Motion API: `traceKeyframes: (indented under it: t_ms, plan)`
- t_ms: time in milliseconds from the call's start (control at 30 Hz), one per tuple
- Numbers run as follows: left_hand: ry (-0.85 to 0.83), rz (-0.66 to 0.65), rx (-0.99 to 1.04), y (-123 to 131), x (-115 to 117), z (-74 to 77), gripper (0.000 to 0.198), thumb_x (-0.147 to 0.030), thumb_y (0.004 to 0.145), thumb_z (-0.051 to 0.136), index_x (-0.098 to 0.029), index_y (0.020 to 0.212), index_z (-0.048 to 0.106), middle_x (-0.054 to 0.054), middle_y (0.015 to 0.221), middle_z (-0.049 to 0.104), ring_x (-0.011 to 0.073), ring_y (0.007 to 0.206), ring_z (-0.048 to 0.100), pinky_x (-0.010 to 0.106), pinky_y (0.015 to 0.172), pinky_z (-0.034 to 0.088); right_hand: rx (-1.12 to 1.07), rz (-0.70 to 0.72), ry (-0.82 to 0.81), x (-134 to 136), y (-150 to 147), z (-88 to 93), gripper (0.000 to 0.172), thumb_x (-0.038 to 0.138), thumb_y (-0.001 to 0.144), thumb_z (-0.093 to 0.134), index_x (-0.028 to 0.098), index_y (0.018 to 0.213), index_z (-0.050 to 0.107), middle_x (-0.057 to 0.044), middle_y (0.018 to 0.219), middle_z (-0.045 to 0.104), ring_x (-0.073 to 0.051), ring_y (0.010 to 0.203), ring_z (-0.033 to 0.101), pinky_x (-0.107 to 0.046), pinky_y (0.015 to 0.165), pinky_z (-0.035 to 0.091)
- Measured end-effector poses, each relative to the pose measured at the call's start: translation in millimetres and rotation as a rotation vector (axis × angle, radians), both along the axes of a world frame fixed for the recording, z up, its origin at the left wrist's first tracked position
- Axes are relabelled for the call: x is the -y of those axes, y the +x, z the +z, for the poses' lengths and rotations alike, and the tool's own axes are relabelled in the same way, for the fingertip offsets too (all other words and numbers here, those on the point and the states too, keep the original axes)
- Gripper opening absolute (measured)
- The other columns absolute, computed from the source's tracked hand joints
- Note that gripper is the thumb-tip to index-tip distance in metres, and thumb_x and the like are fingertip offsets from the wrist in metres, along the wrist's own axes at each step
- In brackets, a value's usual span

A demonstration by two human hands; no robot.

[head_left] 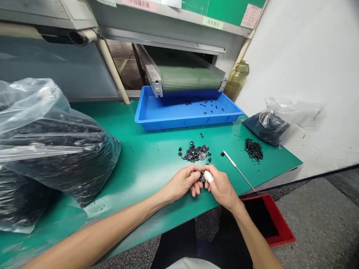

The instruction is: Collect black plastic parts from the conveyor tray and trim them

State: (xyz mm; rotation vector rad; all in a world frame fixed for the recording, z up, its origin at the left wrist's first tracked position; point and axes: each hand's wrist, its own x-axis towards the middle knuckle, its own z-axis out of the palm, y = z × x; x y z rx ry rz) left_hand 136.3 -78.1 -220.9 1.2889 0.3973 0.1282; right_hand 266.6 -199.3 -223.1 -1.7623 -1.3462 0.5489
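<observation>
My left hand (183, 183) and my right hand (221, 186) meet over the green table top (146, 164), fingers curled together round a small dark round part (201, 178) held between them. A white wrap covers one right fingertip. Just beyond the hands lies a small heap of black and grey round parts (196, 153). A thin metal tool (238, 170) lies to the right of the hands.
A blue tray (185, 112) with a few black bits sits under a green conveyor belt (190, 78). Large clear bags of black parts (47, 149) fill the left. A smaller bag (266, 127) and loose black pieces (254, 149) lie right. A red bin (269, 220) stands below the table edge.
</observation>
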Motion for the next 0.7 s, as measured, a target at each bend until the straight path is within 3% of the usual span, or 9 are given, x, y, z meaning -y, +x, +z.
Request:
traceKeyframes:
  t_ms: [100, 200, 300, 400, 500, 633, 700]
  plan:
    - [-0.134, 0.110, 0.003, 2, -4, 0.9, 0.038, -0.045, 0.087, 0.058, -0.014, 0.110, 0.053, 0.001, 0.070, 0.063, 0.0105, 0.054, 0.060, 0.021, 0.047, 0.046, 0.368, -0.003, 0.037, -15, 32, 16.4, 0.037, 0.004, 0.083, 0.035, 0.020, 0.107, 0.058, -0.006, 0.094, 0.062, -0.018, 0.085, 0.059, -0.031, 0.076, 0.047]
    - [-0.230, 0.159, 0.006, 4, -6, 2.9, 0.037, -0.045, 0.086, 0.060, -0.015, 0.108, 0.054, 0.000, 0.070, 0.061, 0.0112, 0.054, 0.061, 0.021, 0.044, 0.046, 0.546, 0.027, -0.002, -48, 71, 22.9, 0.041, 0.004, 0.084, 0.037, 0.019, 0.115, 0.059, -0.010, 0.111, 0.060, -0.022, 0.100, 0.057, -0.036, 0.084, 0.045]
    - [-0.292, 0.149, 0.001, 3, -9, 3.9, 0.030, -0.042, 0.084, 0.065, -0.016, 0.095, 0.053, -0.001, 0.070, 0.060, 0.0105, 0.051, 0.061, 0.020, 0.042, 0.046, 0.573, 0.216, -0.129, -81, 101, 19.8, 0.040, 0.003, 0.080, 0.044, 0.020, 0.112, 0.062, -0.008, 0.114, 0.060, -0.020, 0.095, 0.056, -0.032, 0.081, 0.044]
    - [-0.344, 0.148, 0.021, 2, -12, 3.1, 0.028, -0.037, 0.082, 0.068, -0.017, 0.085, 0.049, 0.002, 0.079, 0.065, 0.0120, 0.056, 0.064, 0.021, 0.045, 0.047, 0.575, 0.245, -0.205, -94, 116, 18.0, 0.025, 0.008, 0.077, 0.052, 0.020, 0.096, 0.062, -0.003, 0.091, 0.061, -0.015, 0.074, 0.053, -0.027, 0.066, 0.040]
    - [-0.396, 0.168, 0.031, 0, -13, 2.6, 0.024, -0.033, 0.083, 0.067, -0.018, 0.087, 0.049, 0.006, 0.093, 0.067, 0.0140, 0.064, 0.068, 0.022, 0.050, 0.049, 0.497, 0.139, -0.180, -85, 115, 24.3, 0.015, 0.015, 0.080, 0.055, 0.020, 0.093, 0.059, 0.001, 0.074, 0.055, -0.013, 0.063, 0.046, -0.026, 0.059, 0.036]
    - [-0.391, 0.165, 0.011, 0, -11, 5.7, 0.022, -0.033, 0.085, 0.063, -0.018, 0.095, 0.051, 0.003, 0.089, 0.064, 0.0115, 0.063, 0.063, 0.024, 0.053, 0.049, 0.187, 0.055, -0.015, -56, 79, 36.9, 0.026, 0.021, 0.085, 0.052, 0.025, 0.108, 0.063, -0.002, 0.088, 0.060, -0.015, 0.071, 0.054, -0.029, 0.066, 0.044]
    - [-0.339, 0.124, 0.005, -2, -8, 8.1, 0.027, -0.035, 0.084, 0.066, -0.018, 0.099, 0.052, 0.002, 0.086, 0.062, 0.0111, 0.064, 0.062, 0.024, 0.054, 0.048, -0.015, -0.027, 0.018, -42, 48, 37.1, 0.020, 0.022, 0.083, 0.056, 0.026, 0.100, 0.067, -0.002, 0.089, 0.063, -0.016, 0.075, 0.058, -0.030, 0.067, 0.048]
